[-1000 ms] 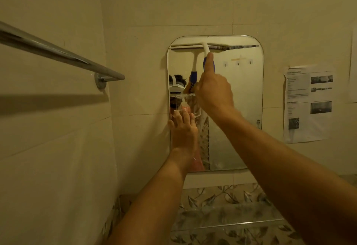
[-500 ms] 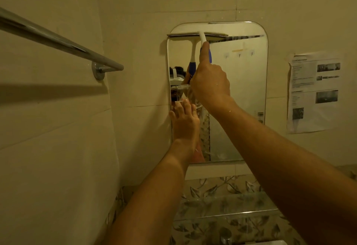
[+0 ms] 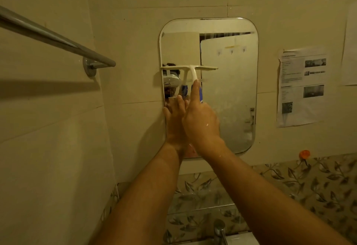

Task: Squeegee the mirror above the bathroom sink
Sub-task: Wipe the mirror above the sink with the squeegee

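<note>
A rounded rectangular mirror point(image 3: 231, 90) hangs on the tiled wall. A white squeegee point(image 3: 190, 71) with a blue grip lies against its left half, blade level at about mid-height. My right hand point(image 3: 201, 121) grips the squeegee handle, index finger stretched up along it. My left hand point(image 3: 174, 117) presses flat on the mirror's left edge, just below the blade, partly behind my right hand. The right part of the glass looks hazy and streaked.
A chrome towel bar point(image 3: 58, 41) juts from the left wall at head height. A printed paper sheet point(image 3: 301, 86) is taped right of the mirror. Below are a glass shelf point(image 3: 202, 209), a leaf-patterned tile band and a chrome tap point(image 3: 219, 229).
My right hand has drawn the squeegee down from the mirror's top edge to about mid-height. My left hand stays pressed on the left edge.
</note>
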`<state>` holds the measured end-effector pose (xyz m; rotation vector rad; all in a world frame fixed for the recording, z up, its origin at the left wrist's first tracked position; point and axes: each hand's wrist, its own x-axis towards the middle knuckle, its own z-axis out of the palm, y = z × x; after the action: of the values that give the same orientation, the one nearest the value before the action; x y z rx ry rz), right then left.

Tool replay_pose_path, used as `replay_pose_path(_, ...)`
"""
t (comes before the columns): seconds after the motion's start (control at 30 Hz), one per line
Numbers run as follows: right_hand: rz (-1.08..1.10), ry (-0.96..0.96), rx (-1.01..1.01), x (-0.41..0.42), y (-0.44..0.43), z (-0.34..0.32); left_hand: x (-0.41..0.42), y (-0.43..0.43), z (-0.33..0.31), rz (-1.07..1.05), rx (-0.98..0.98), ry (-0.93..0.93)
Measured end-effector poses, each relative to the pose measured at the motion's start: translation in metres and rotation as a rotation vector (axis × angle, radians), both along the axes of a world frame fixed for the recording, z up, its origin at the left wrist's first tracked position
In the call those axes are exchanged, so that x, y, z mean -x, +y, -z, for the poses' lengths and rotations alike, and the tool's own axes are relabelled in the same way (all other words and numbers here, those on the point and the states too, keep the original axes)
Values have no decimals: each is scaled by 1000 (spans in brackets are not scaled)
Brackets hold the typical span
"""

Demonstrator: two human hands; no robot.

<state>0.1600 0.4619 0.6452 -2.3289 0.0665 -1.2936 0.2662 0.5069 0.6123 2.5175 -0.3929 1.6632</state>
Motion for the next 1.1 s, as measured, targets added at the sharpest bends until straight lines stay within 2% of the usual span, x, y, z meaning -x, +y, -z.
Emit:
replay_pose_path(0.1,9,89,35,7,0,18,2,-1,0,-118,-26,25)
replay_pose_path(0.23,4,167,31,18,0,32,4,1,-5,-129,-60,22)
replay_pose_path(0.37,-22,164,13,23,-4,26,5,1,-4,-140,-72,8)
replay_pose_path(0.5,-134,-2,-54,36,-19,-14,4,0,-3,-181,-98,63)
replay_pose_path(0.6,-123,-65,-71,44,-45,-61,10,-1,-7,-209,-139,127)
replay_pose_path(0.77,-50,-75,-49,41,-79,-114,14,-8,-16,-242,-196,236)
replay_pose_path(0.9,-54,-79,-32,35,-86,-132,13,-13,-15,-190,-144,221)
replay_pose_path(1.1,-98,-56,-32,22,-84,-141,17,-10,-16,-167,-199,173)
